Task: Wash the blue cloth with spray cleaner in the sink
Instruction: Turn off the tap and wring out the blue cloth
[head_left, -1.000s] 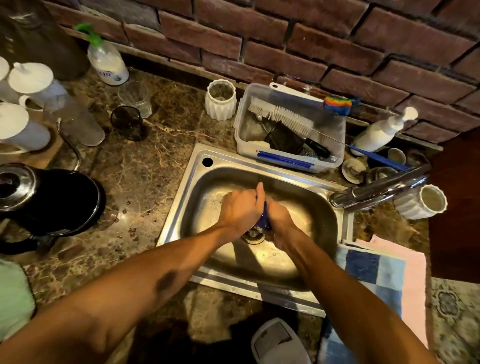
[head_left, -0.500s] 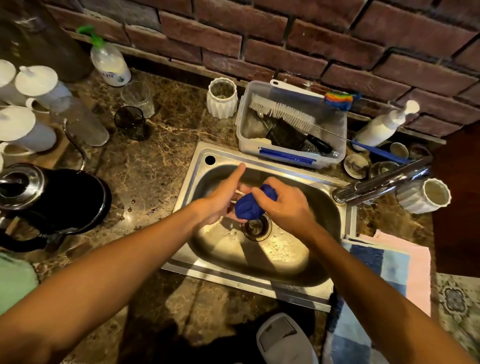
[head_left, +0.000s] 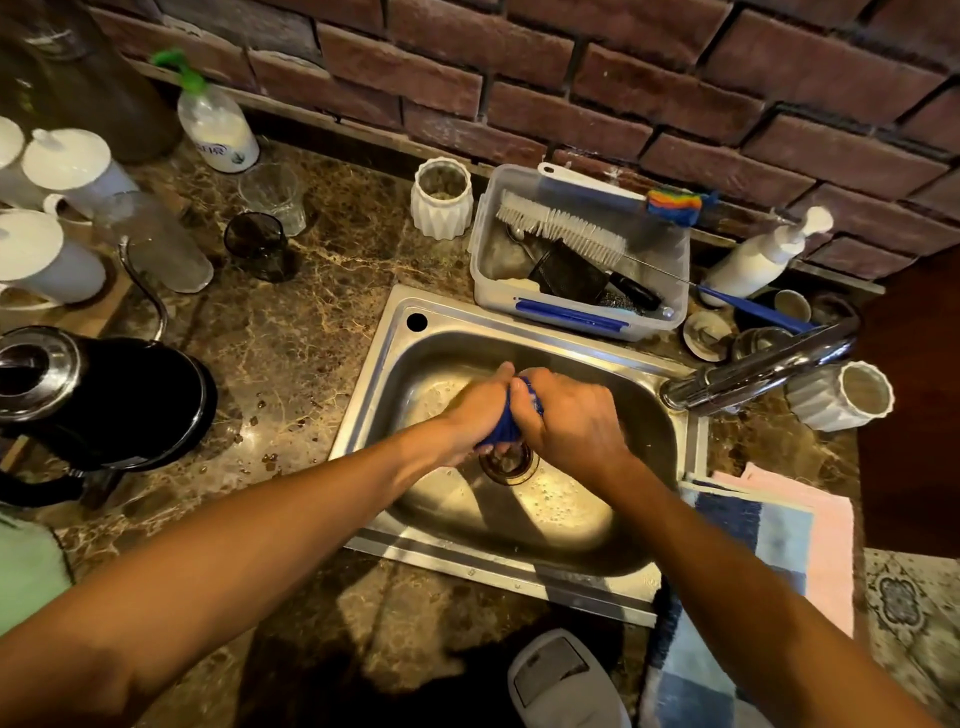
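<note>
The blue cloth (head_left: 505, 422) is bunched into a tight twist over the middle of the steel sink (head_left: 395, 374), just above the drain (head_left: 510, 461). My left hand (head_left: 475, 410) grips its left side and my right hand (head_left: 569, 418) grips its right side, knuckles almost touching. Only a narrow strip of blue shows between the two fists. A spray bottle with a green trigger (head_left: 215, 117) stands at the back left of the counter by the brick wall. Water drops lie on the sink floor.
A chrome tap (head_left: 753, 371) reaches in from the right. Behind the sink sits a plastic tub (head_left: 680, 291) of brushes, flanked by white ribbed cups (head_left: 441, 200) and a pump bottle (head_left: 761, 254). A black kettle (head_left: 104, 400), glasses and white jugs crowd the left; folded towels (head_left: 779, 525) lie right.
The cloth was a loose ball in my right hand with the left fingers stretched out; now both hands have closed around it and squeeze it into a twist.
</note>
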